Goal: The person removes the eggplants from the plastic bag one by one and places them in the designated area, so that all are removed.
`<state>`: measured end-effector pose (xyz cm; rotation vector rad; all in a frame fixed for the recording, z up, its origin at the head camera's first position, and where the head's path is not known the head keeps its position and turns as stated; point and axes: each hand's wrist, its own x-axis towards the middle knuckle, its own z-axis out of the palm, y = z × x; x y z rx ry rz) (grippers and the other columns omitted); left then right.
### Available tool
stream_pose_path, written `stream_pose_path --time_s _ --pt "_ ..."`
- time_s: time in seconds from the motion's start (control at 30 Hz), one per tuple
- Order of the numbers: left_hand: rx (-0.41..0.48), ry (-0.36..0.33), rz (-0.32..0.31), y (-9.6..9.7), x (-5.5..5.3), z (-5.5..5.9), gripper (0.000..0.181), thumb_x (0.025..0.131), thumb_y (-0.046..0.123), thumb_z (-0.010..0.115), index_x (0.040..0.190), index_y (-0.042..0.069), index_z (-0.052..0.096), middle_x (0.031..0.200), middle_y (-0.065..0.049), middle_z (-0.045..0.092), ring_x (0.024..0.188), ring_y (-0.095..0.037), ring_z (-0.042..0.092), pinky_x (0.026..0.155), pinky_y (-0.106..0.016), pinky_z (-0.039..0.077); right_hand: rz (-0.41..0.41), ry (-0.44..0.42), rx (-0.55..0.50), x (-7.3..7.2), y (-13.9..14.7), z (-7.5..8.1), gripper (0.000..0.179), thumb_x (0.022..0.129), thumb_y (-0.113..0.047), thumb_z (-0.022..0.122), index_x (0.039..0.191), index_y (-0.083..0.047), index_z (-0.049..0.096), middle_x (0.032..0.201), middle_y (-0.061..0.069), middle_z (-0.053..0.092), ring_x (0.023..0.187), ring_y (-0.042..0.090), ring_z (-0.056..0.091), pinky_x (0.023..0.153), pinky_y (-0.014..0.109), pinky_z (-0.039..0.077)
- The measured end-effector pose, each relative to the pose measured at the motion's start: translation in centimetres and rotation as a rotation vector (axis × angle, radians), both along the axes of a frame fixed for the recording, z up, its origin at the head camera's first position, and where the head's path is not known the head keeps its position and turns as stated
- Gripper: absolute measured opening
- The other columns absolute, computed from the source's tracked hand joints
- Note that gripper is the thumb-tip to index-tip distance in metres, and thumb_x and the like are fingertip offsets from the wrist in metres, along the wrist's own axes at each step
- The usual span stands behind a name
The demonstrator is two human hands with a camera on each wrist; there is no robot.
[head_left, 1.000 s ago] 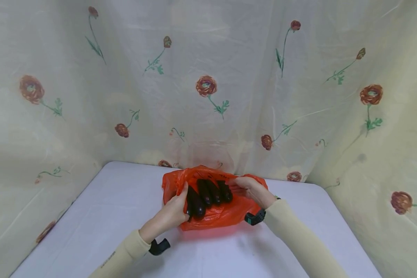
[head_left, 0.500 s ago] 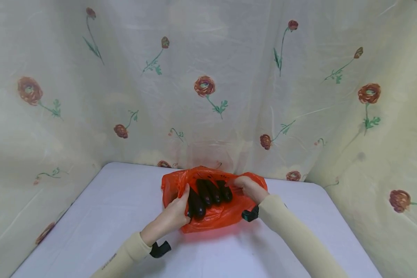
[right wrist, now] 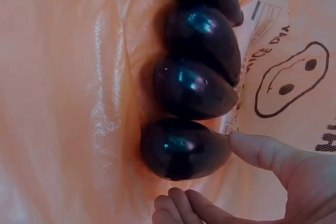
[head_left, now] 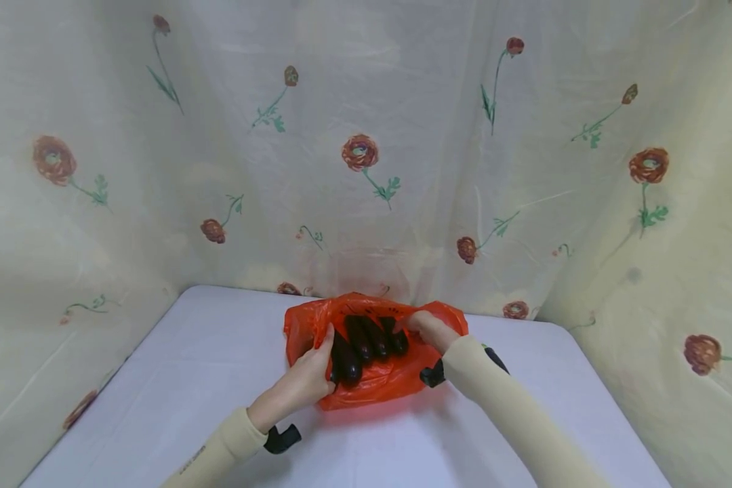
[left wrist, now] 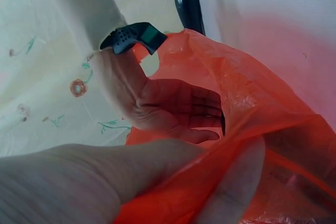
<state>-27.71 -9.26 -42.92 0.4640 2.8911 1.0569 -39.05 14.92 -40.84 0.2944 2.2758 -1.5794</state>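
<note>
An orange-red plastic bag (head_left: 372,396) lies with its mouth towards me and several dark, glossy eggplants (head_left: 345,359) inside. My left hand (head_left: 305,377) pinches the left edge of its mouth; the left wrist view shows the film (left wrist: 231,108) between thumb and fingers. Inside the bag, at the right, is my right hand (head_left: 430,329). The right wrist view has its thumb (right wrist: 257,145) at the side of the rightmost eggplant (right wrist: 184,150), while the fingertips (right wrist: 178,203) lie just below it, apart from it. That hand is spread, not closed around the eggplant.
The bag rests on a white-covered table (head_left: 232,339) near its back edge. A flower-patterned curtain (head_left: 366,224) hangs behind and at both sides. Dark camera mounts sit on both wrists. The bag's inner wall bears a printed face (right wrist: 291,80).
My right hand has turned and shifted slightly left, closer to the rightmost eggplant, its forearm swinging inward. My left hand keeps its hold on the bag's edge.
</note>
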Motion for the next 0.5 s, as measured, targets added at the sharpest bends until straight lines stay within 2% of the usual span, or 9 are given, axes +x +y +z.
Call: stream_pose_path --time_s 0.1,0.17,0.33,0.37,0.4,0.5 --pt "-0.007 -0.006 0.003 0.1 0.0 -0.1 0.104 0.076 -0.009 0.072 0.153 -0.003 0.003 0.065 -0.003 0.048 0.052 -0.014 0.044 0.049 -0.021 0.043 0.092 -0.029 -0.103 0.4 0.5 0.1 0.049 0.079 -0.032 0.067 0.121 -0.008 0.059 0.119 0.011 0.063 0.105 0.031 0.059 0.092 0.046 0.05" --pt "-0.012 0.004 0.0 0.0 0.0 -0.1 0.103 0.076 -0.008 0.073 0.153 -0.004 0.004 0.064 -0.002 0.048 0.052 -0.013 0.044 0.049 -0.021 0.042 0.088 -0.028 -0.055 -2.2 0.5 -1.8 0.04 0.079 -0.028 0.07 0.113 -0.006 0.065 0.111 0.012 0.064 0.102 0.031 0.058 0.093 0.045 0.049" --pt "-0.02 0.026 -0.003 0.0 0.1 -0.1 0.102 0.075 -0.009 0.073 0.152 -0.006 0.006 0.065 -0.003 0.048 0.054 -0.014 0.043 0.049 -0.021 0.04 -0.019 -0.034 0.172 -4.8 -1.0 -3.1 0.022 0.079 -0.013 0.073 0.098 -0.003 0.068 0.099 0.01 0.058 0.097 0.029 0.054 0.094 0.04 0.049" --pt "-0.019 0.025 -0.004 0.0 0.1 -0.1 0.102 0.075 -0.009 0.073 0.152 -0.006 0.006 0.066 -0.003 0.049 0.055 -0.014 0.044 0.049 -0.021 0.041 -0.041 -0.039 0.192 -5.0 -1.2 -3.3 0.021 0.079 -0.012 0.073 0.098 -0.003 0.068 0.099 0.01 0.058 0.098 0.029 0.054 0.095 0.039 0.049" --pt "-0.018 0.025 -0.003 0.0 0.1 -0.1 0.102 0.075 -0.009 0.072 0.152 -0.006 0.005 0.068 -0.004 0.049 0.056 -0.014 0.044 0.05 -0.021 0.042 -0.075 -0.049 0.213 -4.5 -1.7 -2.8 0.023 0.08 -0.009 0.07 0.102 -0.002 0.067 0.103 0.012 0.058 0.102 0.031 0.054 0.1 0.042 0.047" --pt "-0.016 0.018 0.0 0.0 0.1 -0.1 0.102 0.076 -0.009 0.073 0.152 -0.005 0.006 0.069 -0.004 0.05 0.057 -0.015 0.046 0.051 -0.021 0.044 -0.105 -0.061 0.234 -4.6 -2.1 -2.9 0.028 0.079 -0.008 0.071 0.106 -0.003 0.064 0.103 0.013 0.061 0.102 0.033 0.056 0.1 0.044 0.047"
